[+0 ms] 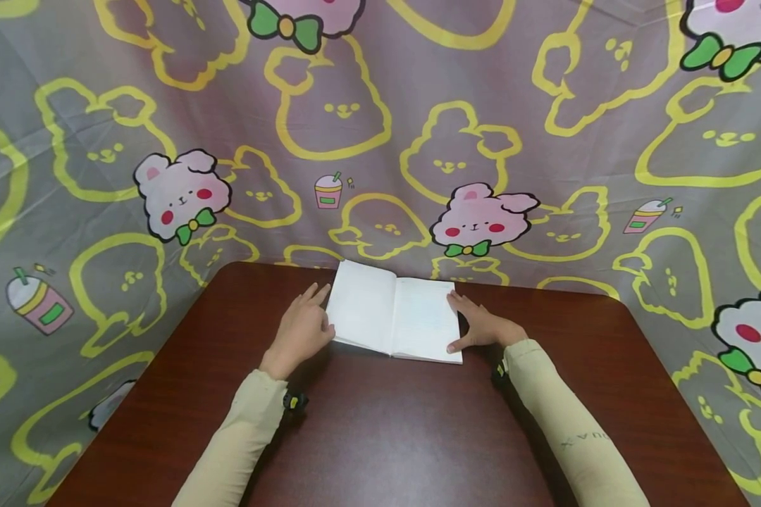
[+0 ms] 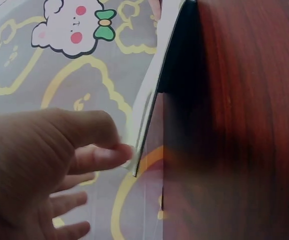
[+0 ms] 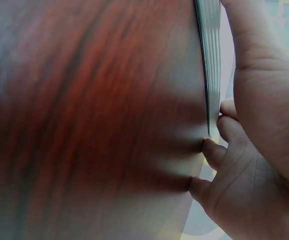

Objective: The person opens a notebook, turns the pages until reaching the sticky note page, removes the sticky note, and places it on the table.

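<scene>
A notebook (image 1: 361, 303) lies spread at its middle near the table's far side, its pages pale and mostly blank. The left half tilts up, and its dark cover (image 2: 172, 60) shows underneath in the left wrist view. My left hand (image 1: 301, 331) pinches the outer edge of that half between thumb and index finger, the other fingers extended. On the opposite side, my right hand (image 1: 482, 325) rests with its thumb on the lower right page and a fingertip at the page's upper edge. Other fingertips (image 3: 199, 187) of it touch the tabletop beside the page stack (image 3: 212, 60).
The dark reddish-brown table (image 1: 393, 436) extends toward me from the notebook. A grey curtain (image 1: 393, 127) with yellow outlines and cartoon rabbits hangs right behind the table and along both sides. Each wrist carries a small black camera (image 1: 294, 402).
</scene>
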`<state>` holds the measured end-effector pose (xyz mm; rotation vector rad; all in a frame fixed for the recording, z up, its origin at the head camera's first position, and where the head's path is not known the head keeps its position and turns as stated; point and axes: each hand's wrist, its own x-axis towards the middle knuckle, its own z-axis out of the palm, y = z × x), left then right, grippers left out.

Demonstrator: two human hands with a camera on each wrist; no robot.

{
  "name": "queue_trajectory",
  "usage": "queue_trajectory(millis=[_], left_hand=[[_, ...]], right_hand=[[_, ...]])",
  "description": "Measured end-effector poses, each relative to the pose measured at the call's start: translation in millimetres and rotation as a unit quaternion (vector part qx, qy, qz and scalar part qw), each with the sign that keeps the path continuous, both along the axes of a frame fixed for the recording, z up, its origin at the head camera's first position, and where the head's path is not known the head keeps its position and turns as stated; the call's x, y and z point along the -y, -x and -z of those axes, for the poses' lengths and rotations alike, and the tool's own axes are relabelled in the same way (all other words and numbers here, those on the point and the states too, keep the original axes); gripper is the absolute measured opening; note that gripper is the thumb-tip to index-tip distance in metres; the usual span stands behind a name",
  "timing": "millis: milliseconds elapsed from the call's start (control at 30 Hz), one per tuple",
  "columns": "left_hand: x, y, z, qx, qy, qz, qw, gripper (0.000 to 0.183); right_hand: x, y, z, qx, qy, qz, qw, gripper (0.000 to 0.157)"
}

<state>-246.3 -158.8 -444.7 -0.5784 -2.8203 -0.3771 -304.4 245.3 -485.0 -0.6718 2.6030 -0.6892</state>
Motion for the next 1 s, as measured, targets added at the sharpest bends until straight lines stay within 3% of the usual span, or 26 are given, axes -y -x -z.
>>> queue_trajectory(millis=[200, 667, 833, 1000], left_hand=[[1, 0.4, 9.0, 0.050, 0.031, -0.021, 0.9981, 0.043], [3, 7.7, 27.8, 0.121, 0.041, -0.038, 0.9911, 0.039], [2, 11.0, 28.4, 0.124, 0.049, -0.046, 0.9900, 0.024], [-5, 14.2, 28.5, 0.128, 0.070, -0.023, 0.9891, 0.050]], right_hand=[[0, -0.8, -1.4, -0.007, 0.001, 0.003, 1.000, 0.130], [3, -0.6, -5.0, -0.013, -0.016, 0.002, 1.000, 0.129], [3, 1.5, -3.3, -0.012, -0.023, 0.001, 1.000, 0.129], [3, -0.8, -3.1, -0.008, -0.014, 0.000, 1.000, 0.128]])
